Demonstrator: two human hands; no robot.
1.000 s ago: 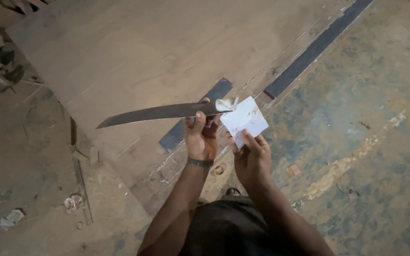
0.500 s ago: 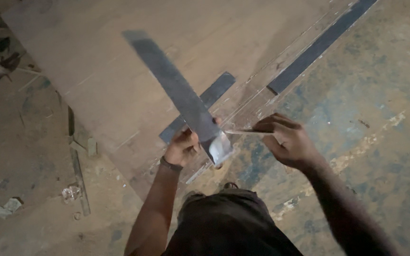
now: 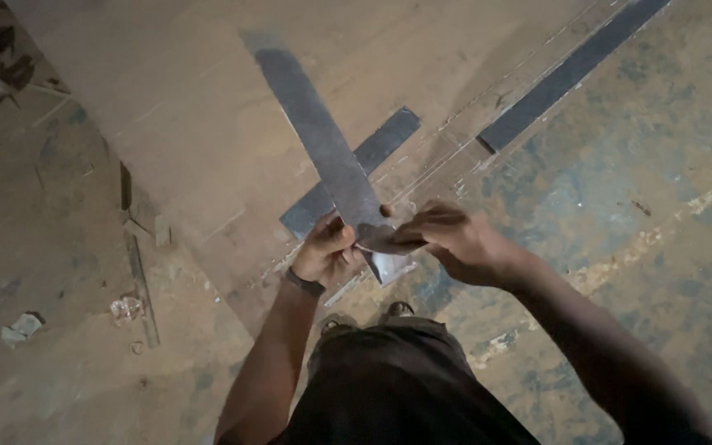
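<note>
A person stands over a wide tan plywood sheet [image 3: 208, 124] on a stained concrete floor [image 3: 661, 206], the left hand [image 3: 327, 255] closed around the lower end of a long, flat grey metal strip [image 3: 315, 136] that rises toward 11 o'clock. The right hand [image 3: 455, 243] pinches a small pale folded sheet, apparently abrasive paper [image 3: 389, 241], against the strip just above the left-hand grip, thumb and fingers clamped on it from 3 o'clock.

Judged from the pose, rubbing goes best with the strip held rigid near its base, the paper wrapped flat over the face, and the fingers kept off the strip's thin long edges, which may be sharp.

Open room lies at 1 to 3 o'clock over bare floor. Behind the strip, a short dark flat bar [image 3: 372, 161] lies on the sheet, and a longer dark flat bar [image 3: 574, 70] runs off toward 1 o'clock. At 9 o'clock a narrow wooden batten [image 3: 142, 288] and pale scraps of debris [image 3: 22, 328] litter the floor; more rubble sits at 10 o'clock.
</note>
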